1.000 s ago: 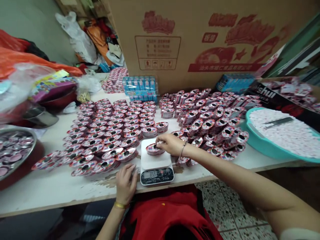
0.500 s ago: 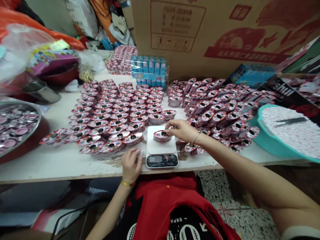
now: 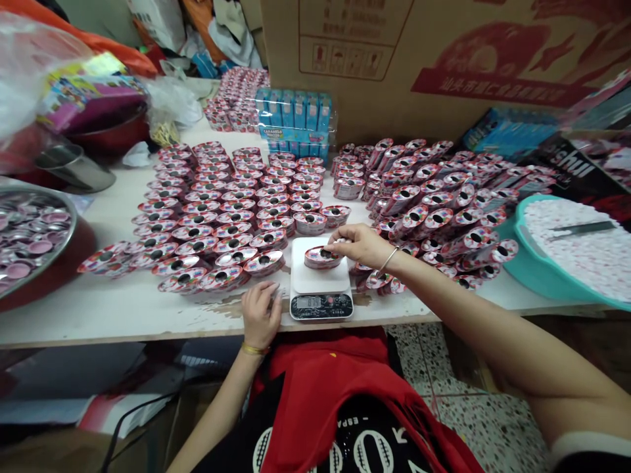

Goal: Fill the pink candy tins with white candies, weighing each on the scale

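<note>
A small oval carton (image 3: pixel 321 257), red and white with a dark round hole in its top, stands on the white kitchen scale (image 3: pixel 320 284). My right hand (image 3: pixel 359 246) is over the carton's right end, fingertips pinched together close above its hole. Something whitish shows at these fingertips, too small to make out. Left of the scale, my left hand (image 3: pixel 261 316) rests at the table's front edge with its fingers loosely bent, thumb apart, holding nothing. Many like cartons (image 3: pixel 234 235) stand in rows behind it, their holes facing up.
More cartons (image 3: pixel 438 217) lean in a pile to the right. A turquoise basin (image 3: pixel 530 246) holds small whitish pieces and a dark flat tool (image 3: pixel 584 228). At left is a red basin (image 3: pixel 73 259) of pink-and-silver caps. Blue packs (image 3: pixel 296 115) and a big cardboard box (image 3: pixel 365 79) stand behind.
The view has tipped slightly downward. My right hand stays over the carton, fingers still pinched, and the scale's digits have changed. My left hand remains beside the scale.
</note>
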Available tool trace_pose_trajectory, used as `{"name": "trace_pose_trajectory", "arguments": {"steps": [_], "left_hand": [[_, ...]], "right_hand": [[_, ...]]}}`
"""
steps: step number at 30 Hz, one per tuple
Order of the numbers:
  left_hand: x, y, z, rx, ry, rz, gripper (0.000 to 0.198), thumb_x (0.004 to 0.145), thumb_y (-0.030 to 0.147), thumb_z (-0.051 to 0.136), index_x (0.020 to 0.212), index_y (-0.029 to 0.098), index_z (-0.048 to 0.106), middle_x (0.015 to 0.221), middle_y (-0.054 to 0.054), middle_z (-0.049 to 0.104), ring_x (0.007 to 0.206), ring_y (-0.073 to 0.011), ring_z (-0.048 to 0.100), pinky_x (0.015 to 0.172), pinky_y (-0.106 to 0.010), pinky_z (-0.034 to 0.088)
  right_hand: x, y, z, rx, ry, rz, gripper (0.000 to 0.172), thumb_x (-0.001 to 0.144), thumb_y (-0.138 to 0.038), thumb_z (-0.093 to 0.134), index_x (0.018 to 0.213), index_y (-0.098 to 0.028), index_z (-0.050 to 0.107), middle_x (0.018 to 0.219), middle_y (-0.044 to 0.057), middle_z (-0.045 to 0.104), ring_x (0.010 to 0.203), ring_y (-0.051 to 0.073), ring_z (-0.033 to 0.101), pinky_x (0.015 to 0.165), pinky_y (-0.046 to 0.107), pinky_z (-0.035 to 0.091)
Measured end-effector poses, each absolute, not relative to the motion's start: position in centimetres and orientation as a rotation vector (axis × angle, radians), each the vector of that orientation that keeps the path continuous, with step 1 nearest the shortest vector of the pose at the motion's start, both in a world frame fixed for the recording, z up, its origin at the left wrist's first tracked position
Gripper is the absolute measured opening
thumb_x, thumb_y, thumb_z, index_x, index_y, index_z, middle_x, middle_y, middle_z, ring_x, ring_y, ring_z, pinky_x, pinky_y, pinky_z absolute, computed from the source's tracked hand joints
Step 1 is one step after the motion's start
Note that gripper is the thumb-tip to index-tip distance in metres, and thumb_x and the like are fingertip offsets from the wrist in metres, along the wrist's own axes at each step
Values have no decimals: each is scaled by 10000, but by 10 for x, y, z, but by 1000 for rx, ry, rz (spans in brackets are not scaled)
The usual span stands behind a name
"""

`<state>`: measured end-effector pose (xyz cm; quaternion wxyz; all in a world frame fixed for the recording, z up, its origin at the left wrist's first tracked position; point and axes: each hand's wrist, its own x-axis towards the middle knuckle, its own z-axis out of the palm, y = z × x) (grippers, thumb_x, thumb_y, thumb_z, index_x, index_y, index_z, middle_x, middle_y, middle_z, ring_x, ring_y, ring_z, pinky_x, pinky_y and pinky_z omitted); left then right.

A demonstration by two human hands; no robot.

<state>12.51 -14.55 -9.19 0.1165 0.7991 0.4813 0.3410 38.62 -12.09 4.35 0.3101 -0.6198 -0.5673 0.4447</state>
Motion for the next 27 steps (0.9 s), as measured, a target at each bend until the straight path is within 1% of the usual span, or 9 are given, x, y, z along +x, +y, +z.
{"name": "trace_pose_trajectory", "arguments": {"steps": [6, 9, 13, 15, 16, 19, 21, 25, 27], "left_hand": [[122, -148, -95, 2338, 1410, 987, 214, 869, 295, 475, 1003, 178, 596, 986, -85, 600, 936, -203, 546, 849, -356, 381], [125, -148, -82, 2391, 1355, 1017, 240, 864, 279, 489, 1071, 183, 563, 1025, -95, 585, 961, -212, 539, 854, -359, 385], [154, -130, -45, 2595, 1110, 1028, 512, 825, 361, 558, 1287, 201, 408, 1211, -129, 508, 1117, -257, 473, 929, -391, 355], [178, -113, -25, 2722, 968, 910, 669, 790, 443, 590, 1350, 190, 325, 1275, -148, 467, 1171, -286, 433, 951, -411, 333], [190, -104, -16, 2778, 897, 815, 674, 791, 456, 585, 1351, 190, 321, 1256, -147, 483, 1153, -284, 448, 937, -409, 337], [224, -74, 4, 2892, 676, 517, 448, 848, 372, 520, 1256, 214, 424, 1064, -95, 586, 971, -231, 540, 831, -368, 372], [245, -51, 14, 2933, 587, 449, 342, 867, 303, 483, 1197, 220, 462, 1017, -75, 595, 925, -217, 544, 790, -351, 374], [292, 4, 27, 2944, 665, 590, 355, 854, 280, 484, 1200, 210, 453, 1084, -86, 567, 996, -231, 517, 819, -353, 365], [314, 32, 26, 2967, 738, 540, 347, 846, 257, 484, 1189, 207, 469, 1121, -95, 551, 1029, -236, 509, 852, -361, 355]], "right_hand": [[383, -118, 43, -1635, -1482, 1178, 230, 678, -324, 659, 704, -97, 636, 612, 4, 562, 581, 80, 446, 559, 214, 346], [382, -122, 49, -1582, -1364, 1243, 276, 658, -361, 687, 699, -98, 614, 600, -12, 546, 560, 66, 437, 550, 204, 342], [379, -141, 58, -1481, -1156, 1453, 408, 655, -500, 683, 710, -113, 565, 493, -70, 433, 438, 28, 316, 440, 179, 227], [379, -155, 59, -1416, -1059, 1535, 441, 664, -540, 671, 723, -123, 543, 480, -80, 413, 407, 21, 280, 413, 177, 175], [381, -163, 58, -1387, -1007, 1557, 451, 661, -552, 671, 725, -127, 534, 484, -80, 414, 398, 18, 273, 405, 176, 160], [390, -187, 54, -1340, -860, 1582, 449, 659, -549, 682, 727, -136, 518, 489, -82, 404, 384, 13, 260, 394, 174, 134], [399, -202, 51, -1344, -777, 1573, 439, 664, -538, 687, 733, -138, 519, 496, -81, 399, 380, 10, 255, 391, 175, 122], [416, -222, 47, -1367, -654, 1518, 445, 655, -548, 693, 725, -143, 521, 501, -81, 374, 373, 4, 226, 391, 187, 84], [421, -227, 44, -1360, -615, 1506, 446, 653, -551, 695, 723, -146, 522, 493, -85, 351, 370, 5, 212, 392, 192, 75]]}}
